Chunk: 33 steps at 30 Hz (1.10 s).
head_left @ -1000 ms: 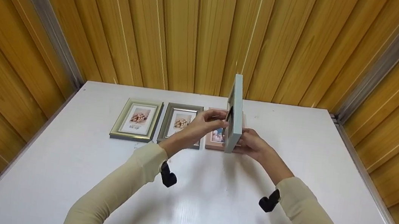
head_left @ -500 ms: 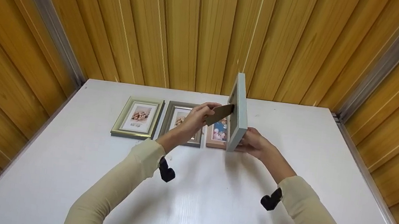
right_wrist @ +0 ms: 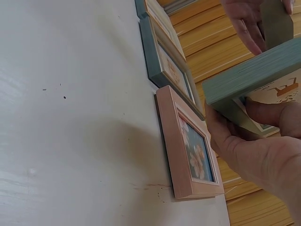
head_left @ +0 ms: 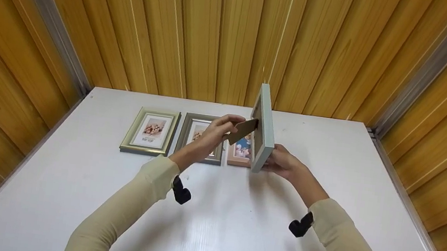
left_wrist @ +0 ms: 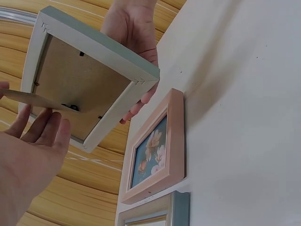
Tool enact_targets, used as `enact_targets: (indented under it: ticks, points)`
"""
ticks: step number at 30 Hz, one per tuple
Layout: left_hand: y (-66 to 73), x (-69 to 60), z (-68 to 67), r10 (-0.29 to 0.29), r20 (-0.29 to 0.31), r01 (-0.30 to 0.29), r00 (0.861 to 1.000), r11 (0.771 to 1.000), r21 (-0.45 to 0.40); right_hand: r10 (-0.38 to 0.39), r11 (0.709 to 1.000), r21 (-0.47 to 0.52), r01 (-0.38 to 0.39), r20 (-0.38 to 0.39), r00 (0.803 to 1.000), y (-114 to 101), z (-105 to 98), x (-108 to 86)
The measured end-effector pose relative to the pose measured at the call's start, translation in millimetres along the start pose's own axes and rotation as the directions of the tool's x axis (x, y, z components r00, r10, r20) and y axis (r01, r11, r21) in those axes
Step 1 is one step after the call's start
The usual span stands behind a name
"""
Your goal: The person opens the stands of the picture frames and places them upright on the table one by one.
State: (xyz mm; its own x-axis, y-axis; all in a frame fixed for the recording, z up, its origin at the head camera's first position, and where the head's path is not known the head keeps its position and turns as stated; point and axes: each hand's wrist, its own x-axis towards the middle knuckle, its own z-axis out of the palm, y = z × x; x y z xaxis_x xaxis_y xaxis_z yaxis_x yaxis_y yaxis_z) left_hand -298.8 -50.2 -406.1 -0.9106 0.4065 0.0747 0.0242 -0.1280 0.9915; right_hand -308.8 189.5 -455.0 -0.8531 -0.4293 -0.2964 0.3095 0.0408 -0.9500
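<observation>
A pale blue-green picture frame is held up on its edge above the table, its brown backing board facing left. My right hand grips its lower right side; in the right wrist view the thumb lies on the front, over the picture. On the back, a brown easel stand is swung out from the board, and my left hand pinches its free end. Below the held frame lies a pink picture frame with a flower picture, partly hidden in the head view.
Left of the pink frame, a grey-brown picture frame and a pale gold-green picture frame lie in a row on the white table. Wood-patterned panels rise behind the table and along both sides.
My left hand has moved left from the frame's back, swinging the easel stand out from the board. The right hand keeps its grip, and the frame has turned slightly to show more of its back.
</observation>
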Motion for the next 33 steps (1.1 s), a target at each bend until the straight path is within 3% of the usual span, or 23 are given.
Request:
enact_targets:
  ticks: [3, 6, 9, 12, 17, 24, 33]
  points:
    - [8.8, 0.4, 0.4, -0.005, -0.017, 0.006, 1.000, 1.000, 0.030, -0.007, 1.000, 0.006, 0.007, -0.002, 1.000, 0.3, -1.3, -0.4]
    - [22.6, 3.9, 8.0, -0.015, -0.080, 0.024, 0.997, 0.994, 0.110, -0.012, 0.999, 0.030, 0.012, -0.002, 1.000, 0.3, -6.2, -2.3]
    - [35.2, 8.0, 17.5, -0.024, -0.138, 0.053, 0.990, 0.975, 0.214, -0.024, 0.998, 0.056, 0.024, 0.005, 1.000, -0.4, -10.8, -4.3]
    - [41.5, 10.6, 25.5, -0.045, -0.148, 0.087, 0.988, 0.953, 0.290, -0.014, 0.997, 0.077, 0.016, -0.036, 0.999, -1.2, -12.4, -5.2]
    - [39.7, 11.5, 32.8, -0.062, -0.167, 0.112, 0.984, 0.945, 0.309, 0.017, 0.999, 0.046, -0.012, -0.125, 0.992, -1.4, -11.8, -4.5]
    - [33.4, 17.3, 40.3, 0.034, -0.227, 0.056, 0.973, 0.923, 0.380, -0.013, 0.999, 0.025, 0.019, -0.217, 0.976, -5.0, -25.1, -7.6]
    - [22.6, 27.4, 47.1, 0.054, -0.335, 0.106, 0.941, 0.890, 0.443, -0.137, 0.991, -0.062, 0.122, -0.367, 0.920, -5.7, -43.8, -14.3]
